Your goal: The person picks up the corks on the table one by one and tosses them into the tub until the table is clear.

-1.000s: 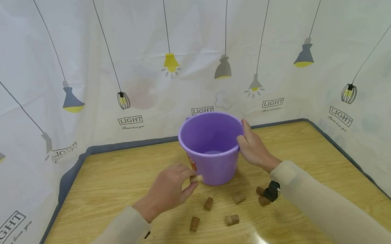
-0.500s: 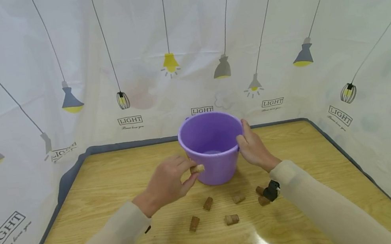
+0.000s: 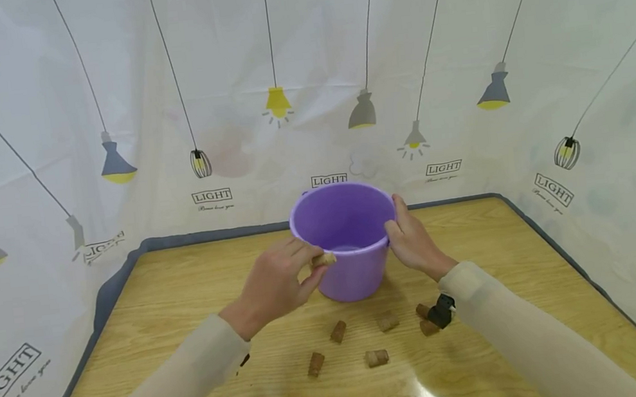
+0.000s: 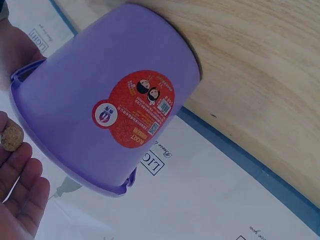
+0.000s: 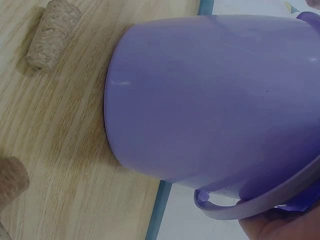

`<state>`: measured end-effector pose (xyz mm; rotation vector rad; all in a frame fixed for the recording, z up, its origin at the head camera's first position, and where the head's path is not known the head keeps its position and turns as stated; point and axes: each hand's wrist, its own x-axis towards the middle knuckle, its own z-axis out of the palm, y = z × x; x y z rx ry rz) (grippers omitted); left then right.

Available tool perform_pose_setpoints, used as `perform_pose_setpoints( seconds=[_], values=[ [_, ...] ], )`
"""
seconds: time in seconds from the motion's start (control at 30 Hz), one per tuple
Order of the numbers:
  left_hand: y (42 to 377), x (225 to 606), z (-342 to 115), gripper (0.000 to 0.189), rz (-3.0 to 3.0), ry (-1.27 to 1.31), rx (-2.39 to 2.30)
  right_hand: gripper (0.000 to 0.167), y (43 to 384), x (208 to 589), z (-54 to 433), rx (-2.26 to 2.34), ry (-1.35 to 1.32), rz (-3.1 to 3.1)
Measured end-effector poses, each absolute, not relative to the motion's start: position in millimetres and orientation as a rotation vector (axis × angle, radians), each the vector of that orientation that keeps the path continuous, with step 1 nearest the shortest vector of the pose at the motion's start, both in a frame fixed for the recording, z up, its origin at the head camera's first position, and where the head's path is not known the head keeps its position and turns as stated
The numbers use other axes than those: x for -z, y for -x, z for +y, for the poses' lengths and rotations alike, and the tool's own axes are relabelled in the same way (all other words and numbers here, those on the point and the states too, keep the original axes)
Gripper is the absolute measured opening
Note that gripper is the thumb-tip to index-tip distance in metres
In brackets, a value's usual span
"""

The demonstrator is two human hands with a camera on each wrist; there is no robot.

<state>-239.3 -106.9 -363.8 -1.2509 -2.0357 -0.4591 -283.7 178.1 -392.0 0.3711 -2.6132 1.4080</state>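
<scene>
I see L hand (image 3: 274, 284) pinching a cork (image 3: 324, 259), purple bucket (image 3: 354, 277) just beyond. R hand (image 3: 416, 238) grips that bucket, loose corks (image 3: 377, 358) lie below both.

The bucket (image 3: 356, 275) is purple (its label (image 4: 135, 115) red).

One bucket (image 3: 356, 274), seven corks (image 3: 377, 358) (one pinched, six loose), two hands (image 3: 274, 283) (image 3: 415, 240).
</scene>
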Motion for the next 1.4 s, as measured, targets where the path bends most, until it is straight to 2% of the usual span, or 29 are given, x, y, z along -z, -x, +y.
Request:
perform_pose_setpoints(
  seconds=[1.4],
  values=[
    [268, 345, -87, 0.013, -2.157, 1.094, 0.337, 0.07, 282, 391, 178, -1.424, -0.383, -2.601]
  ],
)
